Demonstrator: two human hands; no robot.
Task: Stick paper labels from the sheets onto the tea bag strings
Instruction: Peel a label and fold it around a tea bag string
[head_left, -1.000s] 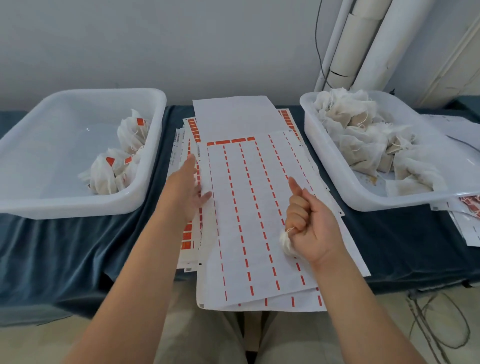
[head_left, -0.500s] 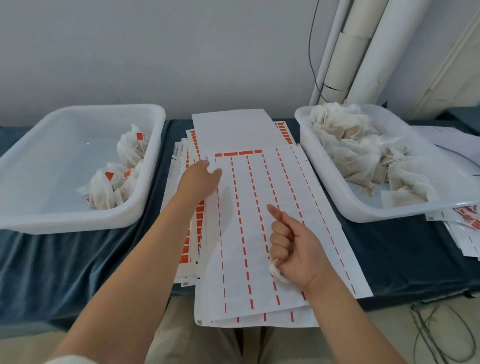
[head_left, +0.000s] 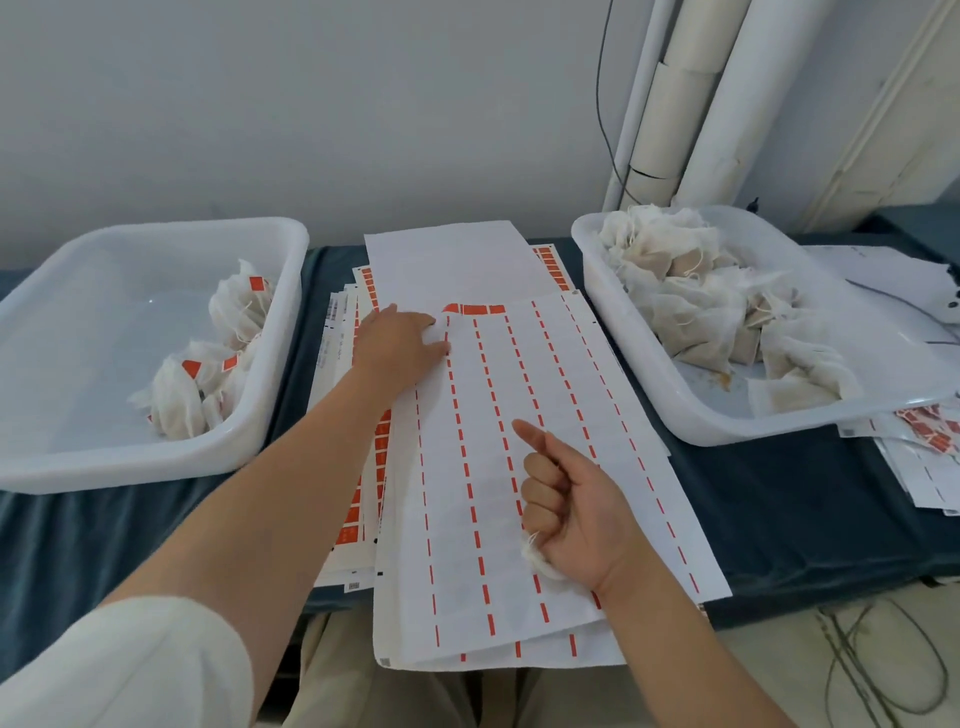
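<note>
Right hand (head_left: 576, 509) grips a bag (head_left: 537, 560) over my sheet (head_left: 550, 395), desk's (head_left: 779, 519) front edge; left hand (head_left: 397, 345) lies flat at its far corner.

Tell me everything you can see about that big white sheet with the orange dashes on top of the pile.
The top sheet is white paper with columns of short orange dashes. A few whole orange labels remain at its far edge. It lies flat on a stack of similar sheets, its near end overhanging the dark-clothed table. The left hand touches its far left corner. The right hand, gripping a tea bag, is over its near half.
</note>
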